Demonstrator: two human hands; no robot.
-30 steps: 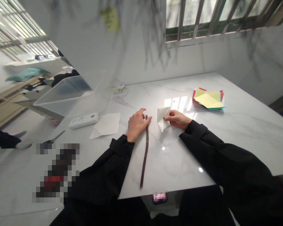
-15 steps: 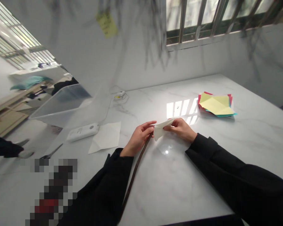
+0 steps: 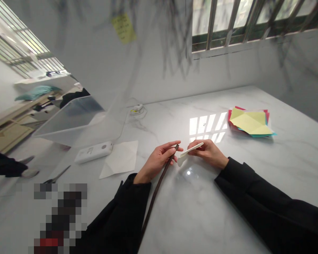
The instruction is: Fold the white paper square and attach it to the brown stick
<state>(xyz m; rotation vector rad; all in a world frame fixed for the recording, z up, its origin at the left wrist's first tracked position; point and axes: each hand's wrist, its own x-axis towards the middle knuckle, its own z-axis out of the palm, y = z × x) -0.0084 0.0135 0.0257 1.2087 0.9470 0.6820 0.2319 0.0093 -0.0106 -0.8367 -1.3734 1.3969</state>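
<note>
Near the middle of the marble-patterned tabletop (image 3: 185, 211), my left hand (image 3: 159, 160) pinches the upper end of a thin dark brown strip (image 3: 155, 192) between thumb and fingers. That strip bends slightly and runs down past my left sleeve to the bottom edge; I cannot tell what it is. Just to the right, my right hand (image 3: 209, 154) grips a folded piece of off-white paper (image 3: 192, 150), seen almost edge-on. The paper's lower left corner is close to my left fingertips; whether they touch I cannot tell.
Coloured paper sheets (image 3: 250, 121) lie stacked at the right. To the left are a loose white sheet (image 3: 122, 158), a white oblong device (image 3: 94, 152), scissors (image 3: 57, 174) and a clear plastic bin (image 3: 66, 123). A small white cabled item (image 3: 137, 108) sits by the wall. A pixelated patch covers the lower left.
The paper has tilted from showing its broad face to nearly edge-on and has moved slightly right of the strip. The strip's tip now stands out above my left thumb. The view has shifted slightly.
</note>
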